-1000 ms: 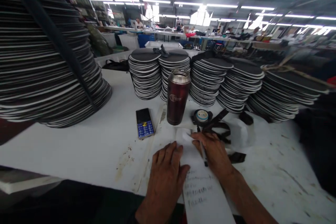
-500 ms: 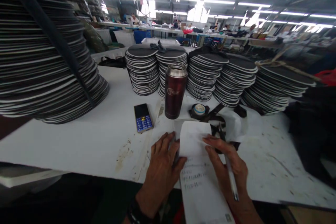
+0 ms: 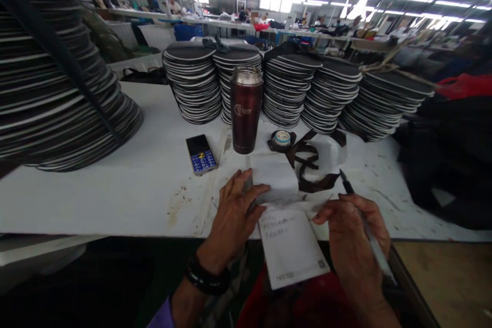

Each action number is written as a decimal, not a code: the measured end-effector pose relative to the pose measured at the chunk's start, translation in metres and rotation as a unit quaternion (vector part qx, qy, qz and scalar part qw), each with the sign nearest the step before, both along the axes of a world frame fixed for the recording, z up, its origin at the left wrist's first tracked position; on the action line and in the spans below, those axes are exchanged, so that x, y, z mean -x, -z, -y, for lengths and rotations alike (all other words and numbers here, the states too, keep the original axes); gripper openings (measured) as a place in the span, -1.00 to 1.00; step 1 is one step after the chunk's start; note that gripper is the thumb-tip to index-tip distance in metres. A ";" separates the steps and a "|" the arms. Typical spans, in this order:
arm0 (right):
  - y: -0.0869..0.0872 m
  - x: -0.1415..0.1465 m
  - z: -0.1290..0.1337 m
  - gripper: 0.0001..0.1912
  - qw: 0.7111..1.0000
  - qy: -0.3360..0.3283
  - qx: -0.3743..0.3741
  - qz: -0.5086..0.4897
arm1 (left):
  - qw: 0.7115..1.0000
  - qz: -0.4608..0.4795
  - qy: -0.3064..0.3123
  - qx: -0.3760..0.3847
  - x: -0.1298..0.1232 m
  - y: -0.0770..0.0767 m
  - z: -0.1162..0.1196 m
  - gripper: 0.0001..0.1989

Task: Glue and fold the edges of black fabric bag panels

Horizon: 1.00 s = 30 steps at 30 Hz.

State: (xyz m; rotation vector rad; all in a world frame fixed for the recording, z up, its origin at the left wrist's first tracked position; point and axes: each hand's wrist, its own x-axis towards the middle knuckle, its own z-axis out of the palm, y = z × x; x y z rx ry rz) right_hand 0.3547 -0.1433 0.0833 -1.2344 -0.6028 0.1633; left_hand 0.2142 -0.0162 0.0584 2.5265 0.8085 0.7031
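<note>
1 notepad [image 3: 294, 253] is being held across the near edge of the worktop [image 3: 149, 200], its sheet being pinched narrowly by the left hand [image 3: 233, 215]; 1 pen [image 3: 373, 246] is being gripped by the right hand [image 3: 351, 233]. Written lines are being shown, space below being left blank. 1 open flask [image 3: 245, 120] is being stood toward the far edge, contents being hidden.

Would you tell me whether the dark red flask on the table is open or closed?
The dark red flask is open: its bare steel neck shows at the top, with no lid over the mouth.

The notepad's handwriting [image 3: 274, 226] is too blurred to read
</note>
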 end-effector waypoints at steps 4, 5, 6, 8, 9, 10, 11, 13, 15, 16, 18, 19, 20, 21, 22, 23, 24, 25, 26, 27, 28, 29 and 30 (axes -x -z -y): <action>0.013 0.003 0.019 -0.83 0.997 0.012 0.069 0.039 | 1.000 -0.007 0.024 -0.001 0.002 0.002 -0.003 -0.55; 0.018 0.003 0.025 -0.82 0.995 0.015 0.083 0.053 | 0.999 -0.009 0.034 0.001 0.003 0.002 -0.003 -0.54; 0.022 0.003 0.031 -0.81 0.993 0.019 0.095 0.070 | 0.999 -0.013 0.047 0.004 0.005 0.003 -0.003 -0.55; 0.031 0.001 0.045 -0.82 0.987 0.026 0.119 0.108 | 0.997 -0.028 0.078 0.006 0.009 0.002 -0.003 -0.57; 0.035 -0.001 0.051 -0.83 0.982 0.029 0.133 0.129 | 0.995 -0.036 0.091 0.001 0.011 0.001 -0.003 -0.57; 0.039 -0.003 0.058 -0.84 0.977 0.030 0.147 0.151 | 0.994 -0.042 0.101 -0.007 0.013 0.001 -0.002 -0.58; 0.042 -0.004 0.063 -0.87 0.971 0.030 0.163 0.172 | 0.993 -0.048 0.107 -0.016 0.014 0.000 -0.001 -0.57; 0.046 -0.007 0.072 -0.92 0.958 0.019 0.195 0.208 | 0.992 -0.055 0.104 -0.034 0.016 0.000 0.001 -0.55; 0.045 -0.008 0.076 -0.95 0.946 0.001 0.221 0.235 | 0.993 -0.054 0.096 -0.050 0.016 0.000 0.002 -0.54; 0.044 -0.008 0.077 -0.95 0.941 -0.007 0.231 0.246 | 0.993 -0.052 0.093 -0.059 0.015 0.001 0.003 -0.55; 0.040 -0.007 0.076 -0.94 0.933 -0.014 0.246 0.264 | 0.992 -0.046 0.090 -0.073 0.014 0.001 0.003 -0.56; 0.039 -0.006 0.075 -0.94 0.929 -0.013 0.251 0.271 | 0.992 -0.045 0.090 -0.076 0.013 0.002 0.003 -0.57; 0.039 -0.005 0.075 -0.92 0.926 -0.011 0.255 0.278 | 0.992 -0.045 0.090 -0.077 0.013 0.002 0.003 -0.57; 0.039 -0.005 0.074 -0.91 0.923 -0.011 0.258 0.284 | 0.992 -0.045 0.089 -0.076 0.013 0.002 0.003 -0.57; 0.039 -0.004 0.074 -0.90 0.921 -0.011 0.261 0.288 | 0.992 -0.046 0.087 -0.074 0.013 0.002 0.003 -0.57; 0.040 -0.003 0.074 -0.89 0.920 -0.011 0.264 0.291 | 0.993 -0.047 0.085 -0.072 0.014 0.002 0.003 -0.58; 0.041 -0.003 0.075 -0.89 0.918 -0.011 0.266 0.293 | 0.993 -0.047 0.084 -0.072 0.014 0.001 0.003 -0.58; 0.043 -0.003 0.075 -0.89 0.918 -0.010 0.268 0.292 | 0.993 -0.047 0.083 -0.074 0.014 0.002 0.003 -0.58; 0.044 -0.002 0.076 -0.89 0.918 -0.009 0.270 0.291 | 0.993 -0.046 0.081 -0.076 0.014 0.002 0.003 -0.57; 0.045 -0.002 0.076 -0.89 0.918 -0.007 0.272 0.289 | 0.993 -0.045 0.080 -0.079 0.014 0.002 0.003 -0.57; 0.045 -0.001 0.077 -0.89 0.918 -0.005 0.274 0.286 | 0.993 -0.046 0.080 -0.080 0.014 0.002 0.003 -0.56; 0.046 -0.001 0.077 -0.89 0.919 -0.004 0.275 0.284 | 0.992 -0.047 0.080 -0.080 0.013 0.003 0.003 -0.56; 0.046 -0.001 0.078 -0.89 0.919 -0.003 0.277 0.281 | 0.992 -0.049 0.080 -0.079 0.013 0.003 0.003 -0.56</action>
